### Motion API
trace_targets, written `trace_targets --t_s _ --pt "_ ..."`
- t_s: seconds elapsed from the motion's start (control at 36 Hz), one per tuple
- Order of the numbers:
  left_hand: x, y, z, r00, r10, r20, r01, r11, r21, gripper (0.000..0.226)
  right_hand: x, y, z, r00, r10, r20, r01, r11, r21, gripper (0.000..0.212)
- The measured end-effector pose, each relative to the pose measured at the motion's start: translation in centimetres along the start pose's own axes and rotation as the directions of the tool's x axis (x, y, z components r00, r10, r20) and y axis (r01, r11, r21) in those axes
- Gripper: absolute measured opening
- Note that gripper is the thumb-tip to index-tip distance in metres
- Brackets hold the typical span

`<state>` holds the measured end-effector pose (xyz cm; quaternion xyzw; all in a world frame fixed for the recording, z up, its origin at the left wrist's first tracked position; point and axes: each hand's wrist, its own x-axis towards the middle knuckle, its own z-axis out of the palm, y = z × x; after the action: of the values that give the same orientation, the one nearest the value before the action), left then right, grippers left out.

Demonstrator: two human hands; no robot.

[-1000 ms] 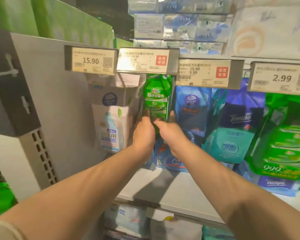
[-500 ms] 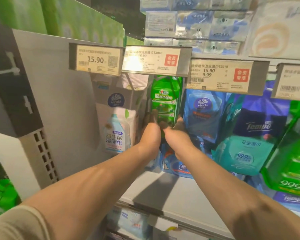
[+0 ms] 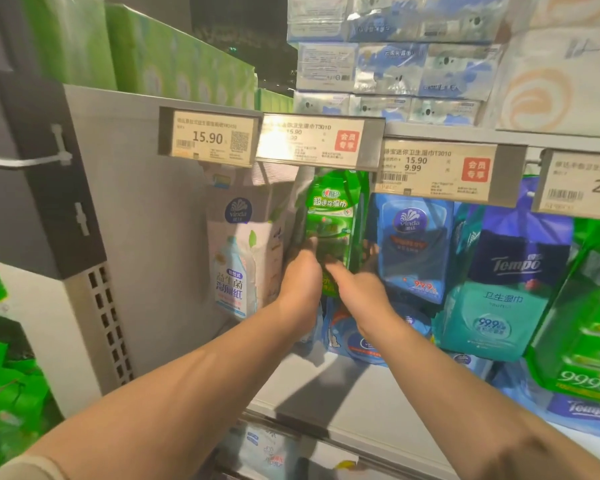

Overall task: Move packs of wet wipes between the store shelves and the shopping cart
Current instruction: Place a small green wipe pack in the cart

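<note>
Both hands reach into a store shelf [image 3: 361,386]. The left hand [image 3: 300,275] and right hand [image 3: 357,289] clasp a hanging green wipes pack [image 3: 329,216] from either side, probably to steady it on its hook.

Hanging green pack [image 3: 329,216] between white pack [image 3: 243,258] at left and Vinda pack [image 3: 413,244] at right — all under price tags [image 3: 312,142].

Shop aisle, price tags [image 3: 211,138], stocked shelves [image 3: 343,386]

Bright overhead store light; glare washes second cream price label [image 3: 293,142]; arm shadows on grey shelf [image 3: 326,386]; edges bowed, soft.
</note>
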<state>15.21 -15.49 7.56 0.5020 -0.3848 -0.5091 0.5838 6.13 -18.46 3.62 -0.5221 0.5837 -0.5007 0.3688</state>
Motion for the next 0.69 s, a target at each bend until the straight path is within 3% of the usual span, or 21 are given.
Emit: trace_targets --t_s 0.03,0.06,0.14,0.19,0.31,0.39,0.44,0.53,0.69 --pt "-0.1 0.0 0.0 1.000 -0.011 -0.005 0.011 1.000 0.018 0.038 -0.2 -0.2 -0.1 1.000 0.006 -0.002 -0.006 1.000 0.008 0.094" --pt "0.2 -0.3 -0.1 1.000 -0.017 -0.012 0.018 0.999 0.035 0.055 -0.3 -0.2 -0.2 1.000 -0.001 0.003 0.001 0.999 0.039 0.087" --pt "2.0 -1.8 -0.4 1.000 0.001 -0.029 0.001 0.998 0.055 0.093 -0.6 -0.5 -0.2 0.997 -0.078 0.004 0.076 0.980 0.182 0.051" --pt "0.5 -0.7 -0.7 1.000 0.010 -0.007 -0.009 0.997 0.076 0.091 -0.6 -0.6 -0.1 0.995 -0.096 0.029 0.085 0.959 0.270 0.048" --pt "-1.7 0.9 -1.6 0.998 -0.004 0.062 -0.001 0.997 0.074 0.059 -1.4 -1.3 0.0 0.992 -0.105 0.073 0.071 0.929 0.363 0.061" --pt "-1.9 0.9 -2.2 0.995 -0.005 0.098 -0.003 0.996 0.086 0.057 -1.9 -1.7 -0.1 0.992 -0.116 0.050 0.082 0.892 0.444 0.036" --pt "-2.3 1.1 -2.6 0.991 -0.015 0.132 -0.001 0.992 0.124 0.079 -2.6 -1.8 -0.2 0.991 -0.126 0.046 0.087 0.863 0.498 0.024" --pt "-2.8 1.2 -3.4 0.983 -0.016 0.184 -0.014 0.987 0.159 0.102 -3.8 -1.9 -0.3 0.987 -0.153 0.056 0.100 0.840 0.534 0.029" --pt "-4.8 0.9 -4.9 0.956 0.073 0.284 -0.126 0.976 0.175 0.085 -5.7 -1.9 -0.1 0.982 -0.181 0.052 0.119 0.811 0.572 0.063"
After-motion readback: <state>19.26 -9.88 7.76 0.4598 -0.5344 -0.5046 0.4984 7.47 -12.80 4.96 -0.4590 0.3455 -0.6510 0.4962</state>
